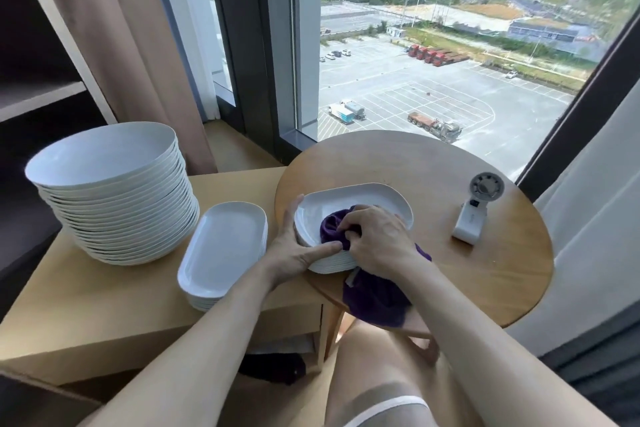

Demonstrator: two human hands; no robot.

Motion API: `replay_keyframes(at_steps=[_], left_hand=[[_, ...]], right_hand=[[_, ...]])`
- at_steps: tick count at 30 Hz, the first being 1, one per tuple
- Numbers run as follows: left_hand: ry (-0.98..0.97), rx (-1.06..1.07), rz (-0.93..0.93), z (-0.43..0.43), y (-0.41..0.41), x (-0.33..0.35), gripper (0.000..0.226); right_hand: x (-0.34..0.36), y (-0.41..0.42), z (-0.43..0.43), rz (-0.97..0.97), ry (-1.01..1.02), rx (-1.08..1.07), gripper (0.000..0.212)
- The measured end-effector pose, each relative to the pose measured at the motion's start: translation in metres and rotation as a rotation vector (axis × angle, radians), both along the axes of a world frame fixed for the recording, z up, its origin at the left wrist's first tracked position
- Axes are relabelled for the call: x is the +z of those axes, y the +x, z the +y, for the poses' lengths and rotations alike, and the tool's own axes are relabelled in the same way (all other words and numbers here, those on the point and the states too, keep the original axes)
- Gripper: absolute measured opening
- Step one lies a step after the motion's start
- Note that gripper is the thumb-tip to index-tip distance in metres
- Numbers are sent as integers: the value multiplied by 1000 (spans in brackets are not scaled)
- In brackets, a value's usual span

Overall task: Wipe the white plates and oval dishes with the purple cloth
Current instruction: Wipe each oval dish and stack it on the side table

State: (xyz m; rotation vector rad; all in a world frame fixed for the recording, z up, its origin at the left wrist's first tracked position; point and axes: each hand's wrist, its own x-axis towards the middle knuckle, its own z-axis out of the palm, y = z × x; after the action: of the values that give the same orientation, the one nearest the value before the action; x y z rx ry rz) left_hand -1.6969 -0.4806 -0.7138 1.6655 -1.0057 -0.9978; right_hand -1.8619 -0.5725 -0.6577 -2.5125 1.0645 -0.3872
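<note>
At the round counter's [433,166] near left edge, the purple cloth [330,230] is bunched in the gripping right hand [377,239] on the top oval dish [363,198]. The left hand [294,253], fingers straight, braces its stack [332,265]. Wiping looks midway at best. There are three stacks: this one, a second oval stack [221,250] and one tall plate stack [117,218], the last too deep to count.
</note>
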Motion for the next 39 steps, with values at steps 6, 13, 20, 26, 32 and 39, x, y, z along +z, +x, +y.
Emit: replay_keyframes(at_steps=[6, 13, 20, 26, 32, 39], left_hand=[[75, -48, 51, 0, 10, 3, 121], [50, -84, 30, 0, 13, 4, 120], [55, -32, -82, 2, 10, 11, 118], [144, -21, -179, 7, 6, 19, 126], [177, -44, -300, 8, 6, 21, 118], [212, -64, -307, 6, 8, 21, 126]], right_hand=[[7, 17, -13, 73, -5, 190, 24], [2, 53, -22, 40, -1, 253, 19], [-2, 70, -40, 29, -80, 99, 17], [-3, 55, -58, 66, -147, -12, 18], [15, 13, -87, 209, -156, -99, 22], [12, -18, -42, 203, -44, -124, 27]])
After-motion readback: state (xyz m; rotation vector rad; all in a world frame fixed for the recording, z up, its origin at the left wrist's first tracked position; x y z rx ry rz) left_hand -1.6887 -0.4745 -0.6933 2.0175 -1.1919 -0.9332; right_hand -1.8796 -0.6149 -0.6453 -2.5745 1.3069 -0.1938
